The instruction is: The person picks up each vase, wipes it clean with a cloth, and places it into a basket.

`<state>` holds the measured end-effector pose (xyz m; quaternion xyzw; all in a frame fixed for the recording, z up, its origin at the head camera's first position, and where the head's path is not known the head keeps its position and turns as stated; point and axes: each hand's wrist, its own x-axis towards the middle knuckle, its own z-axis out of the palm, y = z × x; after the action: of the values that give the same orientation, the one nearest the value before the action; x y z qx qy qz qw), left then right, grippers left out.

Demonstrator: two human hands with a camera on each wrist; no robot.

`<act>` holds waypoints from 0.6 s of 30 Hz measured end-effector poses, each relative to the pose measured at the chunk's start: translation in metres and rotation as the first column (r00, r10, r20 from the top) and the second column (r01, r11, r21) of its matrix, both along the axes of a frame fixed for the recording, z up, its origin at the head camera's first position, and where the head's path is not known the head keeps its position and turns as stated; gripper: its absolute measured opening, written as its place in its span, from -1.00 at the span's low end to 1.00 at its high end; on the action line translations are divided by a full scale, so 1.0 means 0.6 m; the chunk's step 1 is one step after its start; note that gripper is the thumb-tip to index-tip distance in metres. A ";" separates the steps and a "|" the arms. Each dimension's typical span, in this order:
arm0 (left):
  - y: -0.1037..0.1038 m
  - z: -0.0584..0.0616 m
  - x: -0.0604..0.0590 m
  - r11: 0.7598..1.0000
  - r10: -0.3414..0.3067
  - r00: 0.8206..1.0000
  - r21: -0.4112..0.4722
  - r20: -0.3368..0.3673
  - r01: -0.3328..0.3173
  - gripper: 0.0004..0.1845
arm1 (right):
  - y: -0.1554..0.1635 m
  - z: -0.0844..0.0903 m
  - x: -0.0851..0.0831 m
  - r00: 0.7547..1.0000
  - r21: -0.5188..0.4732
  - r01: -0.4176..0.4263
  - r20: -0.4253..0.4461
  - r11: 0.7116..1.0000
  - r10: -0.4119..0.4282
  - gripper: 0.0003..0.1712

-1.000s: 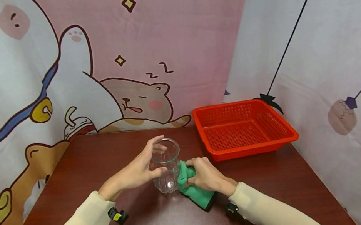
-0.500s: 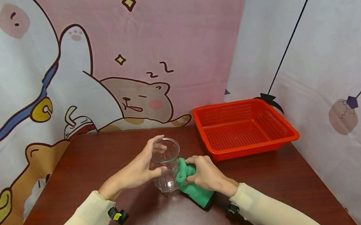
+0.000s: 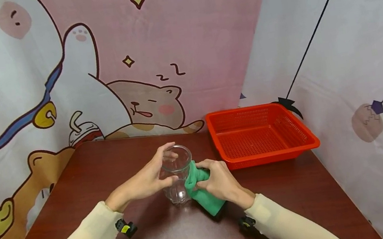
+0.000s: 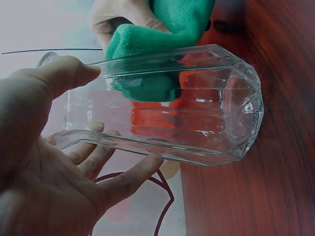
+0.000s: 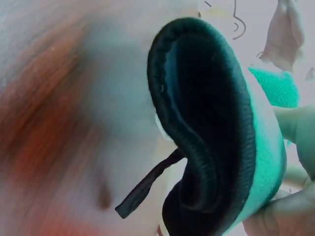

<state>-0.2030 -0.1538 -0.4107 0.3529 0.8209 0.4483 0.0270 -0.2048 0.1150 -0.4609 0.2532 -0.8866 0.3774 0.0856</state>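
A clear glass vase (image 3: 179,189) with a flared rim and faceted sides stands upright on the table. My left hand (image 3: 148,179) holds it near the neck, with the thumb (image 4: 74,71) on one side and the fingers on the other. Against the vase's right side, my right hand (image 3: 221,181) presses a bunched green cloth (image 3: 208,201). That fuzzy cloth (image 4: 152,46) shows through the glass in the left wrist view. Seen from the right wrist, the cloth has a black-edged opening (image 5: 248,123) and a dark loop hanging from it.
A red plastic basket (image 3: 274,153) with perforated walls sits at the back right of the dark reddish-brown table (image 3: 119,155). Cartoon-printed fabric (image 3: 203,51) hangs behind the table and along its sides.
My right hand and the green cloth have slid a little upward along the vase's side. The left hand keeps its hold, and the vase stays in place.
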 end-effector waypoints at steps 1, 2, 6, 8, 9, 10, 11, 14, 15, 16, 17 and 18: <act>0.000 0.001 0.000 1.000 0.000 1.000 -0.001 0.000 0.000 0.02 | 0.000 0.002 0.000 1.000 -0.004 0.001 -0.002 1.000 -0.001 -0.44; 0.000 0.002 0.000 1.000 -0.001 1.000 -0.002 0.000 0.001 0.02 | -0.001 0.003 0.000 1.000 -0.008 0.003 -0.003 1.000 -0.003 -0.44; 0.001 0.003 0.001 1.000 -0.004 1.000 -0.001 0.003 0.004 0.02 | -0.002 0.008 0.003 1.000 -0.029 0.010 -0.009 1.000 -0.011 -0.44; 0.001 0.002 0.001 1.000 -0.002 1.000 0.001 0.005 0.002 0.03 | -0.002 0.011 0.004 1.000 -0.041 0.013 -0.015 0.999 -0.014 -0.43; 0.002 0.002 0.001 1.000 -0.001 1.000 0.002 0.008 0.001 0.03 | -0.003 0.013 0.005 1.000 -0.048 0.016 -0.019 0.999 -0.017 -0.43; 0.001 0.002 0.001 1.000 -0.002 1.000 0.006 0.010 0.002 0.03 | -0.004 0.014 0.006 1.000 -0.054 0.018 -0.022 0.998 -0.019 -0.42; 0.001 0.002 0.002 1.000 -0.002 1.000 0.008 0.013 0.002 0.03 | -0.005 0.017 0.007 0.999 -0.061 0.021 -0.023 0.998 -0.023 -0.42; 0.001 0.003 0.003 1.000 -0.004 1.000 0.014 0.019 0.004 0.04 | -0.008 0.022 0.008 0.999 -0.085 0.027 -0.034 0.996 -0.030 -0.41; 0.001 0.003 0.003 1.000 -0.005 1.000 0.017 0.019 0.005 0.03 | -0.008 0.024 0.008 0.999 -0.094 0.029 -0.037 0.995 -0.032 -0.41; 0.002 0.003 0.002 1.000 -0.007 1.000 0.020 0.017 0.006 0.03 | -0.009 0.025 0.008 0.999 -0.107 0.027 -0.039 0.994 -0.031 -0.40; 0.001 0.003 0.002 1.000 -0.005 1.000 0.019 0.016 0.005 0.03 | -0.010 0.027 0.007 0.999 -0.117 0.026 -0.038 0.993 -0.031 -0.40; 0.001 0.003 0.002 1.000 -0.005 1.000 0.019 0.015 0.005 0.03 | -0.011 0.027 0.007 0.999 -0.127 0.025 -0.036 0.992 -0.030 -0.39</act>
<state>-0.2019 -0.1530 -0.4088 0.3518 0.8154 0.4586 0.0309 -0.2006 0.1085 -0.4444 0.2421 -0.8626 0.4266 0.1236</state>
